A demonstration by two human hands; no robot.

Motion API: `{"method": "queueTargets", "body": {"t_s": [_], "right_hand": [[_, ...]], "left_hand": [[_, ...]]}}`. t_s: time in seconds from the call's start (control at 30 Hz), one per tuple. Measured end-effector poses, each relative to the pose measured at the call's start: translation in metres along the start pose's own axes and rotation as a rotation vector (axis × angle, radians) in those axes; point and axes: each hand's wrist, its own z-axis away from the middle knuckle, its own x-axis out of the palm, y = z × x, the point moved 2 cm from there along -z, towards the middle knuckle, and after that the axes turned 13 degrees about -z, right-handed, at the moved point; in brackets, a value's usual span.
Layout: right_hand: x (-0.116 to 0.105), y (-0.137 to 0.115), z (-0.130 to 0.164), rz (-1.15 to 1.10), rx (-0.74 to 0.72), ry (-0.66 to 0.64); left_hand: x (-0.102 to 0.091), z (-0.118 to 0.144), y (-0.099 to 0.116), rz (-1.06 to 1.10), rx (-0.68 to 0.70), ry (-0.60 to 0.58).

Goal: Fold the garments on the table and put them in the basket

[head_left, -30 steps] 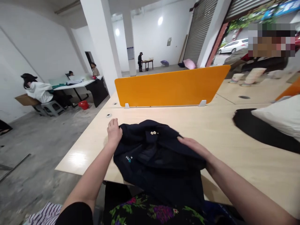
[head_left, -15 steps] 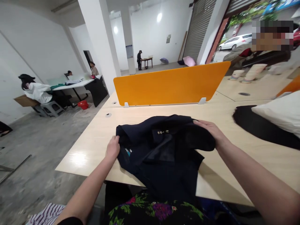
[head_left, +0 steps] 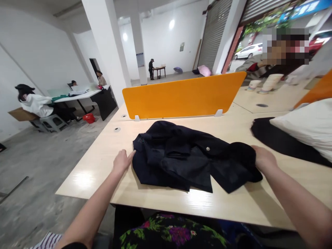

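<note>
Navy jacket [head_left: 189,159] lies spread on the pale worktop [head_left: 233,204], left hand [head_left: 121,160] flat-fingered at its nine-o'clock edge, right hand [head_left: 264,159] gripping its three-o'clock end, pulling it flat.

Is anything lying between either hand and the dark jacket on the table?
Nothing visible does. The left hand rests at the left edge of the dark jacket, fingertips against the cloth. The right hand grips its right end. The orange divider and white pillow sit clear of both.
</note>
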Motion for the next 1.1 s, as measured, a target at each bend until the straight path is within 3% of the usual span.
{"method": "queueTargets", "body": {"t_s": [0.07,0.13,0.23,0.33,0.4,0.5,0.6,0.7,0.77,0.83,0.93,1.03,1.1], "right_hand": [[0.004,-0.010,0.005,0.050,-0.015,0.018],[0.023,-0.032,0.008,0.068,-0.156,-0.054],[0.067,-0.069,0.013,0.189,-0.374,-0.284],[0.097,-0.082,0.015,0.400,-0.342,-0.374],[0.097,-0.077,0.011,0.380,-0.254,-0.318],[0.076,-0.056,-0.002,0.097,-0.161,-0.245],[0.054,-0.028,-0.012,0.031,-0.036,-0.281],[0.042,-0.014,-0.004,0.208,0.041,-0.195],[0.041,-0.024,0.011,0.288,-0.113,-0.078],[0.051,-0.048,0.032,0.310,-0.394,-0.059],[0.087,-0.092,0.065,0.267,-0.724,-0.272],[0.133,-0.126,0.087,0.299,-0.801,-0.437],[0.158,-0.141,0.090,0.288,-0.762,-0.483]], "left_hand": [[0.018,0.026,0.006,0.080,0.032,-0.113],[0.030,0.047,0.019,0.215,0.069,-0.117],[0.028,0.059,0.038,0.468,0.087,0.014],[-0.004,0.050,0.038,0.608,0.168,0.234],[-0.036,0.036,0.021,0.604,0.211,0.377],[-0.072,0.008,-0.023,0.436,0.200,0.519],[-0.074,-0.016,-0.066,0.171,0.102,0.482],[-0.056,-0.018,-0.082,0.080,0.000,0.446],[-0.042,-0.006,-0.071,0.170,-0.016,0.385],[-0.030,0.009,-0.043,0.294,0.015,0.245],[-0.019,0.026,0.008,0.341,0.089,0.121],[-0.016,0.031,0.042,0.351,0.159,0.081],[-0.019,0.034,0.044,0.416,0.208,0.064]]}}
